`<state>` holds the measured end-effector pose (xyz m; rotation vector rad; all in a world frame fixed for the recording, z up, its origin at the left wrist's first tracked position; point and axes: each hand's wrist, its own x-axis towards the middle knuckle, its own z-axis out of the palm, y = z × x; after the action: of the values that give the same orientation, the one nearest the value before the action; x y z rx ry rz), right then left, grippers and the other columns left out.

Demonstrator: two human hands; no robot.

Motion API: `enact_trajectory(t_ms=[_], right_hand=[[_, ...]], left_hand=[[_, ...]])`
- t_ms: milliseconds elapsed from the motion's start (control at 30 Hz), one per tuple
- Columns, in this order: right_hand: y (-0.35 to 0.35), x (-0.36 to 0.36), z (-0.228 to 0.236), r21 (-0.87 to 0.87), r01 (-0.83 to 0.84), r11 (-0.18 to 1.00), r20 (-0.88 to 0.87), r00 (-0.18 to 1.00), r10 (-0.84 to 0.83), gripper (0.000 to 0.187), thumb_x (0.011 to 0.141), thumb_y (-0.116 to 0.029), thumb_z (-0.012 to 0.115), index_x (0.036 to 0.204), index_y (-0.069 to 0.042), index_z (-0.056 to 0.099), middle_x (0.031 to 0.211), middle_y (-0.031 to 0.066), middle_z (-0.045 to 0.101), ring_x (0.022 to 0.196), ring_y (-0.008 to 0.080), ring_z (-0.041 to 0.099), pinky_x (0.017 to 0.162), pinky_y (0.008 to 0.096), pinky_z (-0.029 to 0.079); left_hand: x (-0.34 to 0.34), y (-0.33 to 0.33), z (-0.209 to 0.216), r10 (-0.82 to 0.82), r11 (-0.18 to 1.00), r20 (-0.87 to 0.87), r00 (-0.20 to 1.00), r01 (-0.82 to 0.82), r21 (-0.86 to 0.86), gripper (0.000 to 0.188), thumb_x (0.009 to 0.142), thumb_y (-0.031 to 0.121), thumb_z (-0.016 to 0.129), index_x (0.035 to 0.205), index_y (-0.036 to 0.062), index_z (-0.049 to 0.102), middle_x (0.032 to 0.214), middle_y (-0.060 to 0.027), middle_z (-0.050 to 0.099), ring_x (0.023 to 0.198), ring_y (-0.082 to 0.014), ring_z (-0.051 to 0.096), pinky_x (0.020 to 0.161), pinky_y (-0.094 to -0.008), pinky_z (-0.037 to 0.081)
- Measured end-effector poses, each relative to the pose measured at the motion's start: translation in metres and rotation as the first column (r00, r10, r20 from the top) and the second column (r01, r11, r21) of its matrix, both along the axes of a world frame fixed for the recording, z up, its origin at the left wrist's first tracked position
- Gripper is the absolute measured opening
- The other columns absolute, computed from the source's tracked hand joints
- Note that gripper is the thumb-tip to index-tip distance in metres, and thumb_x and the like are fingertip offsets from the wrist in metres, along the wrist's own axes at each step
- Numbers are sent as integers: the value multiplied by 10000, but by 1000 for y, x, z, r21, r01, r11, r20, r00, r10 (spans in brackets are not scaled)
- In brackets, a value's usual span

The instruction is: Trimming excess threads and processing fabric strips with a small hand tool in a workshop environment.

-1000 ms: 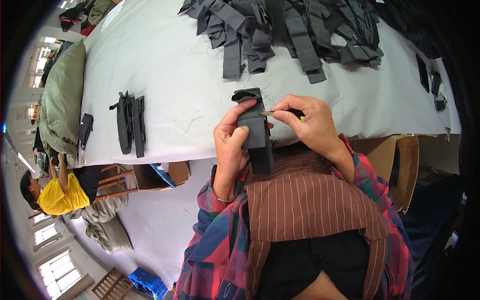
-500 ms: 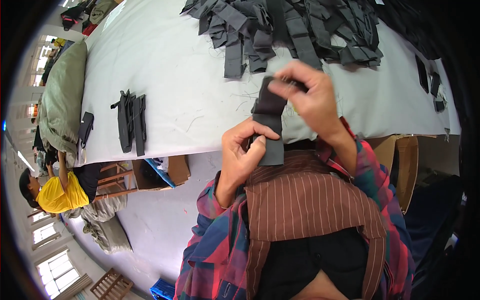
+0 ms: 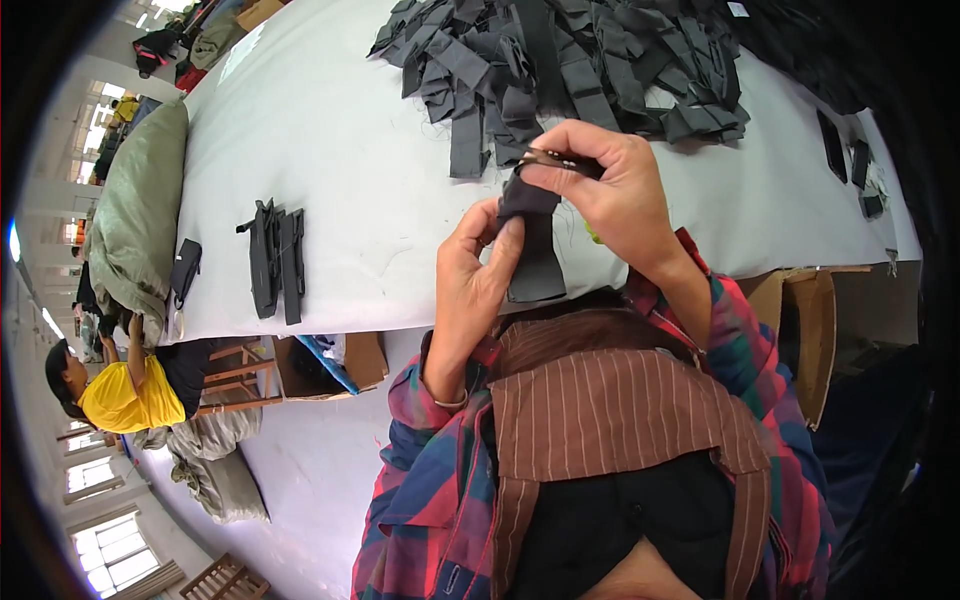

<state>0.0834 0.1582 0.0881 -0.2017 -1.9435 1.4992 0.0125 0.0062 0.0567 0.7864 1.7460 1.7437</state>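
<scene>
A dark grey fabric strip (image 3: 538, 255) is pinched between the thumb and fingers of my left hand (image 3: 473, 262), near the table's front edge. The strip hangs down toward my apron, its upper part folded over. My right hand (image 3: 622, 190) is closed round a small dark tool that looks like thread snips (image 3: 568, 160). Its tip is at the strip's upper end, where the right thumb also seems to touch the cloth. Just beyond my hands lies a large heap of similar grey strips (image 3: 590, 75), with loose threads round it.
On the white-covered table (image 3: 370, 200), a small stack of folded strips (image 3: 275, 262) lies to the left. A dark pouch-like piece (image 3: 185, 268) and a big green sack (image 3: 140, 205) are farther left. Beside it works a person in yellow (image 3: 130, 395). A cardboard box (image 3: 805, 340) stands below right.
My left hand has moved up along the strip, closer to the right hand. The strip's top is now more folded. The view has shifted slightly.
</scene>
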Motion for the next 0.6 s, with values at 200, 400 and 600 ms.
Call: enact_trajectory(t_ms=[200, 400, 600], right_hand=[[-5, 13, -7, 214, -16, 977, 12, 1000, 14, 148, 703, -2, 686, 849, -23, 675, 741, 98, 661, 628, 195, 619, 594, 272, 467], [-10, 13, -29, 286, -65, 956, 15, 998, 63, 229, 694, 106, 608, 880, -2, 687, 742, 88, 658, 637, 159, 601, 567, 263, 439], [-12, 10, -36, 180, -54, 982, 63, 997, 44, 181, 691, 20, 641, 852, -46, 692, 733, 105, 657, 637, 234, 613, 589, 308, 461]], left_hand=[[-4, -2, -3, 129, 977, 131, 983, -149, 150, 180, 933, 135, 591, 968, -33, 645, 826, 0, 639, 746, -52, 537, 694, -198, 430], [-2, -6, 1, 167, 958, 361, 917, -237, 159, 160, 899, 90, 602, 966, -42, 662, 835, -19, 653, 729, -60, 564, 683, -200, 441], [-1, -8, -7, 145, 921, 384, 912, -266, 286, 160, 899, 89, 600, 961, -40, 670, 816, 3, 633, 696, -37, 512, 652, -184, 407]])
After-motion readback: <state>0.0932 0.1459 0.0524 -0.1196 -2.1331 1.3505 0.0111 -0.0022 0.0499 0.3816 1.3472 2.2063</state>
